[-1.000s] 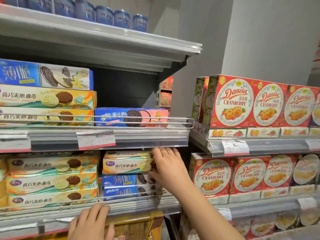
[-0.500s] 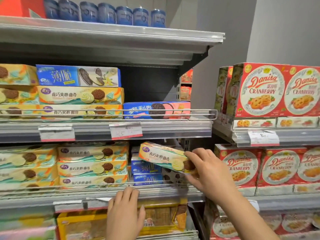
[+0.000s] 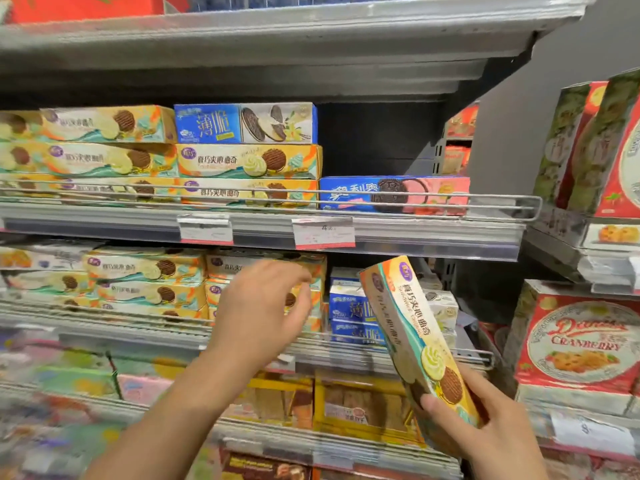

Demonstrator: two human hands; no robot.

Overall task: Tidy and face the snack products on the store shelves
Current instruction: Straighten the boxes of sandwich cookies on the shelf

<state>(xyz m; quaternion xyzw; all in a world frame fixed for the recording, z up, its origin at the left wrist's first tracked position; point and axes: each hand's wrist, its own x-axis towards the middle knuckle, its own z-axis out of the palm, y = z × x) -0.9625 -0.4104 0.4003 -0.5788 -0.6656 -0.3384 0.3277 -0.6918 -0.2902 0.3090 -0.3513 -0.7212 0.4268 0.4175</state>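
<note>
Store shelving, stacked cookie boxes | right hand [image 3: 485, 420] grips the yellow cookie box [image 3: 414, 341] at its lower end, tilted, lower right of frame, off the shelf | left hand [image 3: 263, 306] loosely curled, empty, centre | risk: one-ended grip lets box slip.

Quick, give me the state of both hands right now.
Left hand: open, fingers loosely curled, holding nothing.
Right hand: holding the yellow cookie box.

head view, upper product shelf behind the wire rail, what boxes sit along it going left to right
Stacked yellow-and-teal sandwich cookie boxes → blue thin-cookie box topping another yellow stack → low blue-and-pink cookie box.
</note>
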